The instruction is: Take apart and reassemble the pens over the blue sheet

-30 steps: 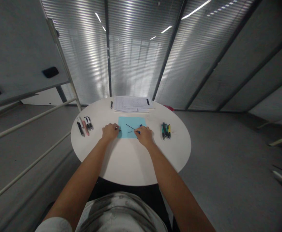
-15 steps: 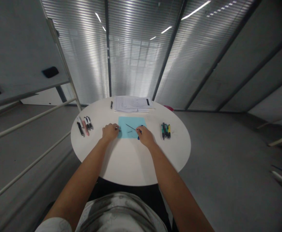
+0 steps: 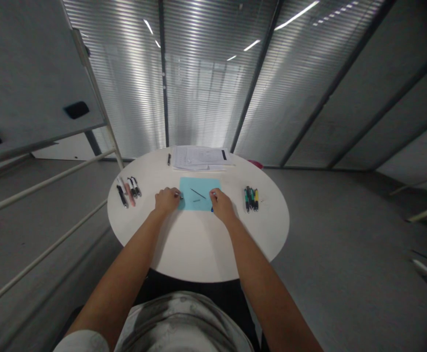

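A light blue sheet [image 3: 189,184] lies on the round white table [image 3: 195,244]. On the sheet rest a thin dark rod [image 3: 198,193] and a small grey piece, likely a spring [image 3: 196,201]. My left hand [image 3: 167,200] is at the sheet's left edge, its fingers pinched on a small dark item I cannot make out. At the right edge my right hand [image 3: 221,204] is closed, fingertips together, and what it holds, if anything, is too small to name. A bit of something blue [image 3: 212,209] shows beside it.
Several pens [image 3: 128,191] lie on the table's left side and several green and yellow pens [image 3: 250,199] on the right. Papers [image 3: 199,158] and a dark pen [image 3: 169,159] are at the back. A whiteboard frame [image 3: 111,139] stands at the left.
My right hand has moved slightly right, off the thin dark rod, which now lies free on the sheet. My left hand has stayed in place.
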The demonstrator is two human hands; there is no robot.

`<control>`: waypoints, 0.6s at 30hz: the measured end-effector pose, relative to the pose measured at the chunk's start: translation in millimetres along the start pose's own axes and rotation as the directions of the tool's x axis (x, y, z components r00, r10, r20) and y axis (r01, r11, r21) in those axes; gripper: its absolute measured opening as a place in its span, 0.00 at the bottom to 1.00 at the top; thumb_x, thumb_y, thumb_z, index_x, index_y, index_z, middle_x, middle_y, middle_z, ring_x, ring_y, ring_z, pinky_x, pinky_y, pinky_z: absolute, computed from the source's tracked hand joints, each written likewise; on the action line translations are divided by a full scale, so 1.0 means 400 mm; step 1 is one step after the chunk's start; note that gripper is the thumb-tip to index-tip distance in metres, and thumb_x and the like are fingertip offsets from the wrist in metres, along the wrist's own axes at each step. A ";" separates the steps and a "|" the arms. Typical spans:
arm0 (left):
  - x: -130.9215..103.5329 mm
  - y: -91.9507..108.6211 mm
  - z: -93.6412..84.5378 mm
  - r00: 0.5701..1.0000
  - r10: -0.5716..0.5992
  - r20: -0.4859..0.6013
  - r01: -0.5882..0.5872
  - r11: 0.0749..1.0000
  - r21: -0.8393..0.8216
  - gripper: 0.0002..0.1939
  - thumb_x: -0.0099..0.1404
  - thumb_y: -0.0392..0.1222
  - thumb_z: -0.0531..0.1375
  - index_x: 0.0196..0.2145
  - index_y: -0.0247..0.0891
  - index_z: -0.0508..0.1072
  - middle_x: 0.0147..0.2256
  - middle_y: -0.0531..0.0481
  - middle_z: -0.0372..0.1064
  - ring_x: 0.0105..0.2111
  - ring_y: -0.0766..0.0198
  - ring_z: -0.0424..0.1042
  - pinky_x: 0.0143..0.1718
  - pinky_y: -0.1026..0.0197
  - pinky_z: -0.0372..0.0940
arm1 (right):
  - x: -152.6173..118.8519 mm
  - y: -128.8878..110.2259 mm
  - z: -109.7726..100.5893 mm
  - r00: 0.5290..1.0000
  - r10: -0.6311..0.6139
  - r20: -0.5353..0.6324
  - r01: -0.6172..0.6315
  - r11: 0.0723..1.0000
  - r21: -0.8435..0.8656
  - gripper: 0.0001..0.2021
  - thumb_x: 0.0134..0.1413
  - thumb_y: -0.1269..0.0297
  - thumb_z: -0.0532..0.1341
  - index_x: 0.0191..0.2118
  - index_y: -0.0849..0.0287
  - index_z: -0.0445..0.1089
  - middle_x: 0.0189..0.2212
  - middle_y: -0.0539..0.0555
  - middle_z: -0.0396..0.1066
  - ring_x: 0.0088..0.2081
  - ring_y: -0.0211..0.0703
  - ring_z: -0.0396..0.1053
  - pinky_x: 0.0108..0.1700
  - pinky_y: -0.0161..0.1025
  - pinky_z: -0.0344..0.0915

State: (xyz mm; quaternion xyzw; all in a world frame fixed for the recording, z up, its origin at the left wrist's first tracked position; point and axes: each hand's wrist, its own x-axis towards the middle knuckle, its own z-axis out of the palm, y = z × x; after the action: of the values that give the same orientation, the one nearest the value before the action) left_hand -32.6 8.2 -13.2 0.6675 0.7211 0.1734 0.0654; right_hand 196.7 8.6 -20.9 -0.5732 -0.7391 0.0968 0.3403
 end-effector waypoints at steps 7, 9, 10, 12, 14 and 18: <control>-0.007 0.010 0.002 0.992 0.066 -0.103 -0.081 0.986 -0.148 0.16 0.61 0.41 0.53 0.46 0.44 0.73 0.41 0.46 0.69 0.43 0.55 0.67 0.44 0.53 0.59 | 0.021 -0.023 0.000 0.980 0.200 -0.013 -0.130 0.686 0.716 0.14 0.50 0.51 0.59 0.34 0.58 0.68 0.24 0.47 0.66 0.20 0.32 0.61 0.22 0.31 0.58; -0.017 0.022 -0.001 0.978 0.148 -0.149 -0.172 0.970 -0.170 0.18 0.61 0.43 0.54 0.49 0.45 0.71 0.42 0.46 0.68 0.44 0.55 0.66 0.46 0.54 0.59 | 0.019 -0.039 -0.006 0.973 0.218 0.080 -0.184 0.514 0.838 0.16 0.46 0.50 0.62 0.34 0.58 0.68 0.24 0.46 0.66 0.19 0.30 0.60 0.21 0.30 0.58; -0.023 0.029 -0.003 0.966 0.192 -0.172 -0.220 0.961 -0.166 0.20 0.61 0.43 0.54 0.51 0.45 0.70 0.43 0.46 0.67 0.45 0.55 0.65 0.47 0.54 0.58 | 0.016 -0.047 -0.011 0.969 0.208 0.132 -0.211 0.428 0.879 0.16 0.44 0.50 0.64 0.34 0.58 0.68 0.24 0.45 0.66 0.19 0.30 0.60 0.20 0.30 0.59; -0.034 0.042 -0.007 0.933 0.296 -0.206 -0.329 0.933 -0.148 0.23 0.62 0.46 0.54 0.55 0.46 0.68 0.46 0.44 0.65 0.47 0.55 0.63 0.49 0.53 0.57 | 0.008 -0.061 -0.024 0.956 0.180 0.230 -0.274 0.283 0.919 0.17 0.42 0.51 0.66 0.35 0.58 0.69 0.23 0.45 0.65 0.19 0.30 0.61 0.21 0.30 0.60; -0.045 0.054 -0.010 0.892 0.393 -0.224 -0.428 0.893 -0.137 0.24 0.62 0.47 0.54 0.56 0.46 0.67 0.46 0.44 0.64 0.47 0.54 0.62 0.50 0.52 0.55 | -0.001 -0.073 -0.038 0.940 0.130 0.316 -0.336 0.181 0.924 0.16 0.42 0.54 0.68 0.35 0.58 0.69 0.24 0.45 0.66 0.20 0.30 0.62 0.22 0.30 0.62; -0.062 0.073 -0.018 0.828 0.510 -0.232 -0.549 0.822 -0.153 0.23 0.63 0.51 0.55 0.54 0.46 0.69 0.45 0.44 0.65 0.46 0.55 0.62 0.48 0.52 0.54 | -0.015 -0.087 -0.056 0.916 -0.007 0.402 -0.401 0.071 0.914 0.13 0.45 0.58 0.67 0.36 0.58 0.69 0.24 0.45 0.65 0.20 0.29 0.61 0.21 0.28 0.61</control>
State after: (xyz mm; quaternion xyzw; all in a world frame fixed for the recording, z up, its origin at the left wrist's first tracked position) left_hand -5.0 -16.1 -0.1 0.8124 0.4866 0.3206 0.0198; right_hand 183.9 -13.6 12.2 -0.2697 -0.4374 0.6971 0.5000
